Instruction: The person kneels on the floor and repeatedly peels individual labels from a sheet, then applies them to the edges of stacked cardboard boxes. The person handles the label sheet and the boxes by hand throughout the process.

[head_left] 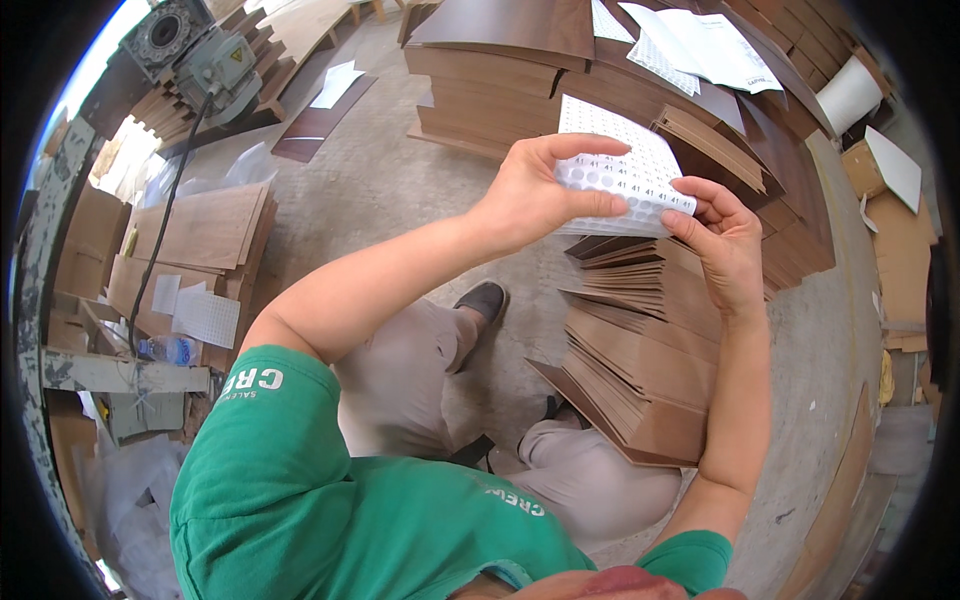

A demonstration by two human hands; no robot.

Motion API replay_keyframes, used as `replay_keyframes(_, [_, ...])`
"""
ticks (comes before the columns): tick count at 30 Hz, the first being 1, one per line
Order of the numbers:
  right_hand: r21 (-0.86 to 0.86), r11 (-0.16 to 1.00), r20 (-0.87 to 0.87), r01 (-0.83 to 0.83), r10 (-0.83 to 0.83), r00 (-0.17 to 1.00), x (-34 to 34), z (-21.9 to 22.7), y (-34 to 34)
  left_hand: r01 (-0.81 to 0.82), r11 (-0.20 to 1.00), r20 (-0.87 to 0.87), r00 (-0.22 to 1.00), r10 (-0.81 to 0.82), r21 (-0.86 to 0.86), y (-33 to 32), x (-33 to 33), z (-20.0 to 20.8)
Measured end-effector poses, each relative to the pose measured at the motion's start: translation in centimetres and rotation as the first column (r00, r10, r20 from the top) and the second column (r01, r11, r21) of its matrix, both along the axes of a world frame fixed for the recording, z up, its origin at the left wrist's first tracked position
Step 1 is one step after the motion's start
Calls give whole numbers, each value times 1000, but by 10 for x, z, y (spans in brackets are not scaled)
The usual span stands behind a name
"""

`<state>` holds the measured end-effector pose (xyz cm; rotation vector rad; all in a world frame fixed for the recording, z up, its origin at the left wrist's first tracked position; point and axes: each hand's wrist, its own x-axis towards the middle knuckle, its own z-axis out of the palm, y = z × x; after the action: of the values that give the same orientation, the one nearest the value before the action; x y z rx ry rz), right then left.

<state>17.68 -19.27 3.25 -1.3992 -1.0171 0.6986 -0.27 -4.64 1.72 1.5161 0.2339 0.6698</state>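
Observation:
A white sheet of round stickers [622, 165] is held up in front of me, its lower edge curled over. My right hand [728, 235] grips the sheet's lower right corner between thumb and fingers. At the sheet's left side is my left hand [545, 190], its thumb and forefinger spread apart over the sheet's face. Its other fingers are hidden, and I see no loose sticker between the two fingertips. Below the sheet, a fanned stack of brown panels [645, 350] stands close to my right knee.
Tall stacks of brown boards [490, 90] stand ahead, with white printed papers [705, 50] on top. To the left are a motor [205, 65] with a hanging cable, more boards [200, 225], sticker sheets [205, 315] and a plastic bottle [170, 349]. Cardboard [900, 260] lies at the right.

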Motion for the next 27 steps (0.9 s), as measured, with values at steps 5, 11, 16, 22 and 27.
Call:
replay_keyframes(5, [-63,996,92,61,-55,994,-2,-5,4,-37,998,-84,996,32,-49,1,4,-3])
replay_keyframes(11, [308,951,871,-31,-268,412,-29,5,17,-96,994,-254,962,104,42,1,10,-4])
replay_keyframes(16, [262,960,951,-97,-239,196,-37,2,34,-144,967,-129,976,173,208,7,9,-15])
replay_keyframes(22, [227,970,964,-85,-211,163,-46,3,26,-101,993,-169,979,111,67,1,10,-9])
replay_keyframes(27, [298,951,954,-81,-300,-11,-54,-10,32,-117,983,-193,977,88,-144,8,11,-16])
